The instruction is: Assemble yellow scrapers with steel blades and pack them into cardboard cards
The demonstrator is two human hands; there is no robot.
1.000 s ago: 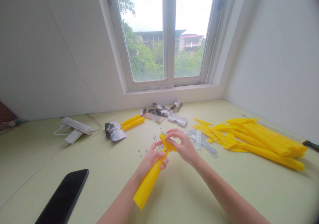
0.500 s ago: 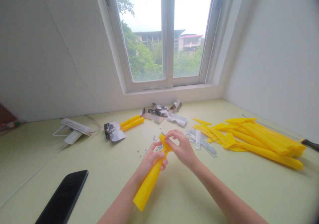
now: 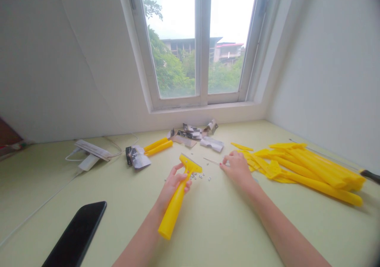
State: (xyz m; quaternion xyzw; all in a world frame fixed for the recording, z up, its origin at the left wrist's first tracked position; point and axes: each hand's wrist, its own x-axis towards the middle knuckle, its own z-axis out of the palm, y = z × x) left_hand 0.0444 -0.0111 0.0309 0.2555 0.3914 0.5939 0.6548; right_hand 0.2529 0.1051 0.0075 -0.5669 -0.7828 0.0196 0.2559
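Note:
My left hand is shut around a yellow plastic scraper, with its wide head above my fingers and its long handle reaching toward me. My right hand lies several hand-widths to the right, fingers curled down over grey metal strips that it mostly hides. Whether it grips one, I cannot tell. A thin metal pin or blade lies just left of those fingers. Small metal screws or nuts are scattered between my hands.
A heap of yellow scrapers fills the right of the pale green table. Torn packaging and two yellow handles lie at the back. A black phone, white cable and a white charger are on the left.
My hands have moved apart. My right hand went right to the metal strips, and my left hand turned the scraper so its wide head shows fully.

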